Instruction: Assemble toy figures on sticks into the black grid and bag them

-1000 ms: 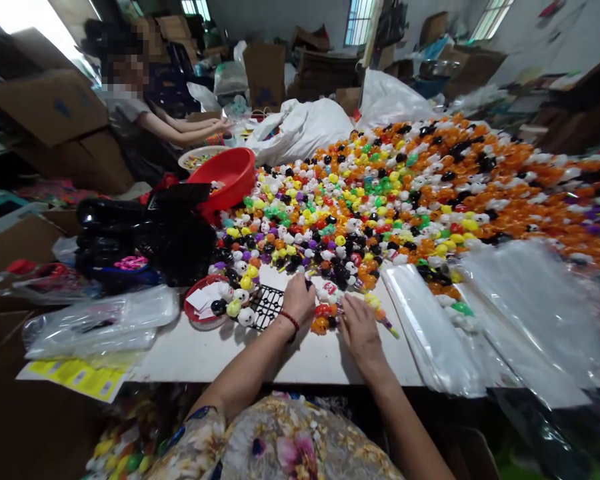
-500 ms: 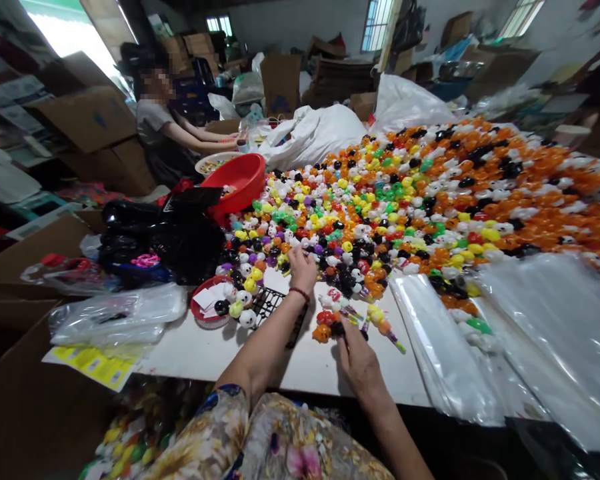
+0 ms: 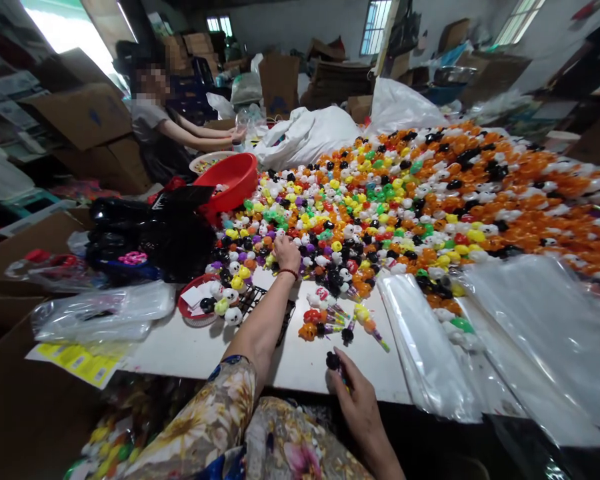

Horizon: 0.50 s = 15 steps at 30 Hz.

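Observation:
My left hand (image 3: 287,255) reaches into the near edge of a heap of small plastic figure-headed toys (image 3: 380,193). Its fingers are drawn together among the toys; what they pinch, if anything, is hidden. Near the table's front edge my right hand (image 3: 355,393) is closed around a black-headed toy (image 3: 333,361), its head showing above the thumb. Between the hands lie several toys with colourful sticks: a white one (image 3: 321,297), a red one (image 3: 316,317), an orange one (image 3: 309,331), a black one (image 3: 348,334) and a yellow one (image 3: 365,316).
A black grid basket (image 3: 253,300) sits under my left forearm beside a small red basket (image 3: 200,321) holding white cards. Clear plastic bags (image 3: 425,340) lie at right, more bags (image 3: 105,313) at left. Behind stands a red basin (image 3: 230,180); another person (image 3: 155,127) works at the far left.
My right hand has moved back towards the table's front edge with a black-headed toy, away from the loose toys. My left hand stays at the heap, slightly shifted. The view has shifted a little.

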Each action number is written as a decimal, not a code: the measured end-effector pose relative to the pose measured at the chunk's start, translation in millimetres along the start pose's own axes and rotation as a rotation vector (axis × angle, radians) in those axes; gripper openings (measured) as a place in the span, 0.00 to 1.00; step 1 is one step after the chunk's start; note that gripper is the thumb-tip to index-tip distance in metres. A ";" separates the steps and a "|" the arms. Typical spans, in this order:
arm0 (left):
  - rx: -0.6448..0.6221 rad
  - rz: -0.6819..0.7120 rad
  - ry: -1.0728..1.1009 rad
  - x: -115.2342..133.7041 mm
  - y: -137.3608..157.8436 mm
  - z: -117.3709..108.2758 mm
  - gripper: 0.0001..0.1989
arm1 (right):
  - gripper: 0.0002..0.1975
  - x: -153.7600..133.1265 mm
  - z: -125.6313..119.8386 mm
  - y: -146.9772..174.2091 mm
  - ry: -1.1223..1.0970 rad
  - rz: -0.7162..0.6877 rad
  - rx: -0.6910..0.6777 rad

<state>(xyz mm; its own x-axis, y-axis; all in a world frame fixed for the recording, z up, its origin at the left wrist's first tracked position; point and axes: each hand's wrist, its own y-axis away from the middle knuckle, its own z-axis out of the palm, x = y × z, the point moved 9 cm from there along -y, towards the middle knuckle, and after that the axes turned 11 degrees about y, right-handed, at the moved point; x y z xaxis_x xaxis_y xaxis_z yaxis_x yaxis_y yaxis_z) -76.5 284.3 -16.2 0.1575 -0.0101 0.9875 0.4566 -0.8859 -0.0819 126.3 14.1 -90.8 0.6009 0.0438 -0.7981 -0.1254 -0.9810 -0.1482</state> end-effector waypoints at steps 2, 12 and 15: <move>-0.042 0.000 0.111 2.7 10.1 0.5 0.09 | 0.23 -0.9 -4.2 -6.4 -0.068 0.034 0.002; -0.672 -0.428 0.636 -28.7 153.8 15.2 0.22 | 0.21 -20.1 -45.0 -32.9 -0.230 0.122 0.120; -0.789 -0.548 0.669 -35.4 187.8 7.8 0.23 | 0.15 -33.1 -52.1 -34.8 -0.195 0.020 0.152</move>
<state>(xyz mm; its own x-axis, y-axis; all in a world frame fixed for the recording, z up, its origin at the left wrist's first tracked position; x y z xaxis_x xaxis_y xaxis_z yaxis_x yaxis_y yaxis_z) 10.5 122.0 -67.6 -0.4912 0.4291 0.7581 -0.3866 -0.8872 0.2517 151.9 36.9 -28.8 0.4349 0.0746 -0.8974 -0.2622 -0.9429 -0.2055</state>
